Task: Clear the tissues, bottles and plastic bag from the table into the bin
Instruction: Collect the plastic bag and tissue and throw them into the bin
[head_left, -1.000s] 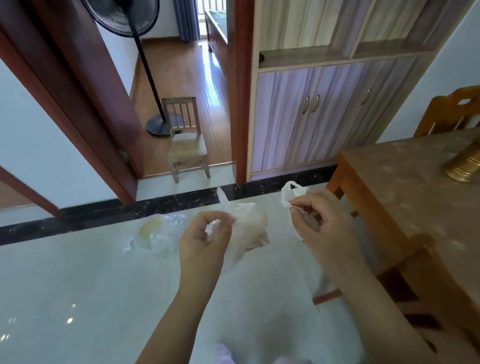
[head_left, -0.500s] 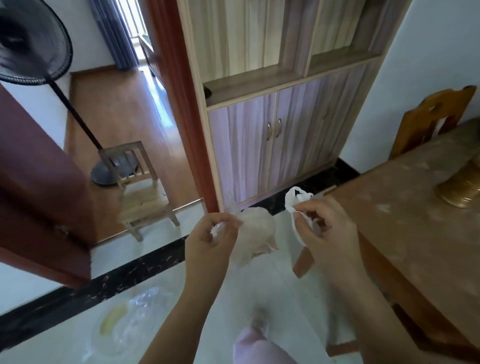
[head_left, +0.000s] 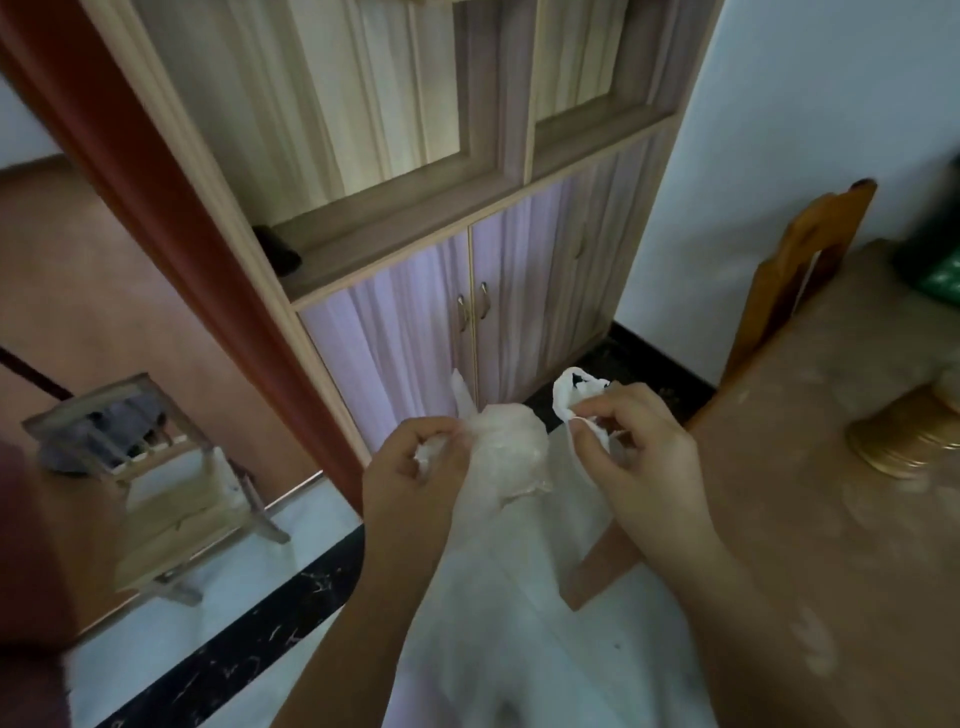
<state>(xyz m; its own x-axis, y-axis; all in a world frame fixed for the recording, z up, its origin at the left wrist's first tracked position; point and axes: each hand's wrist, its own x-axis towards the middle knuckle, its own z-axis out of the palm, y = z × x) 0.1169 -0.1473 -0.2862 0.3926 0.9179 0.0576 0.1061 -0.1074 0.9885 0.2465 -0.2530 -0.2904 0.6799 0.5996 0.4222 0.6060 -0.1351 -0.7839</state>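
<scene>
I hold a thin translucent white plastic bag (head_left: 506, 457) in the air between both hands, above the pale floor. My left hand (head_left: 410, 483) pinches one bunched side of the bag. My right hand (head_left: 639, 457) grips the bag's white handle loop (head_left: 569, 395), which sticks up past my fingers. The bag bulges between the hands; its contents are not visible. The brown table (head_left: 831, 545) lies to the right of my right hand. No bin is in view.
A gold round container (head_left: 904, 441) stands on the table, with a green object (head_left: 940, 275) at the far right edge. A wooden chair (head_left: 800, 275) stands behind the table. A wood cabinet (head_left: 467, 322) is ahead, a small wooden stool (head_left: 156, 483) at left.
The view has swung up and to the right: the clear bag on the floor and the fan have left the frame. Both hands keep their hold on the plastic bag.
</scene>
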